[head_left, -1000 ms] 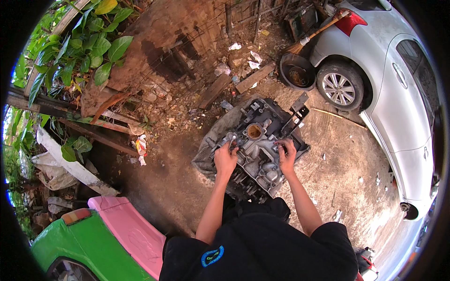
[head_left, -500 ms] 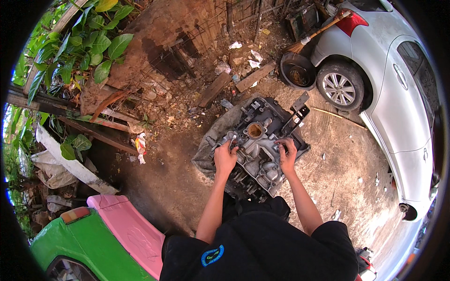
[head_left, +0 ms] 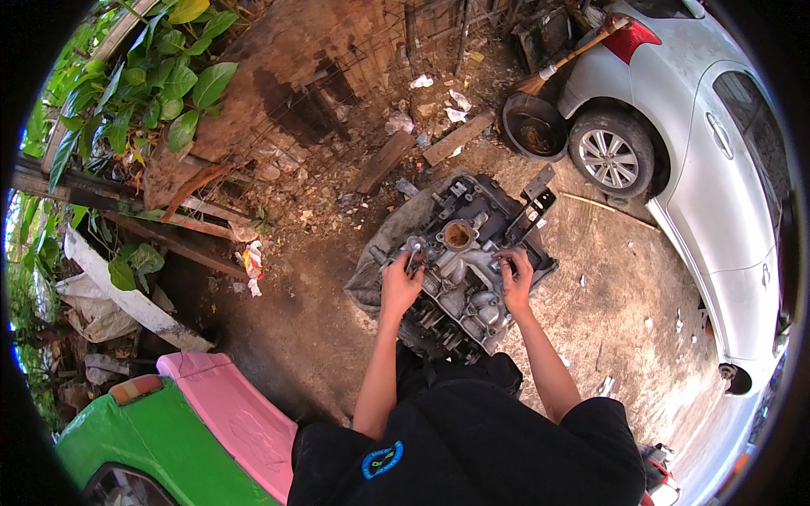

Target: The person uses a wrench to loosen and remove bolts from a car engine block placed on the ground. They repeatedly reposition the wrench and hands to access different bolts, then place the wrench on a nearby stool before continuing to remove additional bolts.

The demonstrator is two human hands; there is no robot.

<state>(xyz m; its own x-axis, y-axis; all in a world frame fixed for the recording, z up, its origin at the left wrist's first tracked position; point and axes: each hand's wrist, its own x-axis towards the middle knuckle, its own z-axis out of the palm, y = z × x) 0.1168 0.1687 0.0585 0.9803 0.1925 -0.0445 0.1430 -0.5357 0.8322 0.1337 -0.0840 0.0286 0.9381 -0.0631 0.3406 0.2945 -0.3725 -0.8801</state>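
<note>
A grey metal engine [head_left: 460, 278], grimy and partly dismantled, lies on the ground in front of me. A round port [head_left: 458, 235] with a brownish inside opens on its upper face. My left hand [head_left: 401, 283] is at the engine's left edge, thumb and fingers closed together around something too small to make out. On the right side of the engine, my right hand [head_left: 515, 281] has its fingers curled and closed at a small part I cannot name. A dark bracket [head_left: 535, 207] sticks up from the engine's far right corner.
A grey cloth or sack [head_left: 371, 261] lies under the engine. Wooden blocks [head_left: 386, 160], a black basin [head_left: 534, 126] and a broom [head_left: 574, 57] are beyond it. A silver car [head_left: 675, 126] stands at right, a green and pink car body [head_left: 169, 438] at lower left.
My left hand has shifted slightly to the left, still closed at the engine's edge. My right hand and the engine stay about where they were.
</note>
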